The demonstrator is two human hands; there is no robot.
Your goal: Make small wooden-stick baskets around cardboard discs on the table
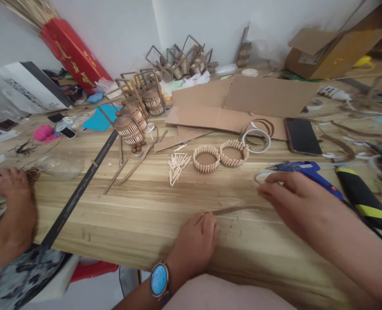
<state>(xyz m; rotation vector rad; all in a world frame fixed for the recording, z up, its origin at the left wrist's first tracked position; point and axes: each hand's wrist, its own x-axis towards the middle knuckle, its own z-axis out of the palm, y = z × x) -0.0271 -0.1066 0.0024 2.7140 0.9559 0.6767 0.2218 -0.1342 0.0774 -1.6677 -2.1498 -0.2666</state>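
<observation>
My left hand (199,239), with a watch on its wrist, rests closed on the table near the front edge. A thin brown strip (234,210) comes out of its fingers and runs right, passing below my right hand. My right hand (289,193) is pinched in front of a blue glue gun (307,168), with a thin white curled strip (261,176) at its fingertips. Beyond my hands stand two round bases ringed with short upright sticks, a left ring (206,159) and a right ring (234,153). Loose short sticks (178,167) lie left of them.
A white tape roll (256,141), a phone (303,136) and a black-yellow cutter (365,198) lie to the right. Cardboard (207,116) covers the back middle. Small wooden lanterns (129,130) stand at back left. Another person's hand (10,185) rests at far left.
</observation>
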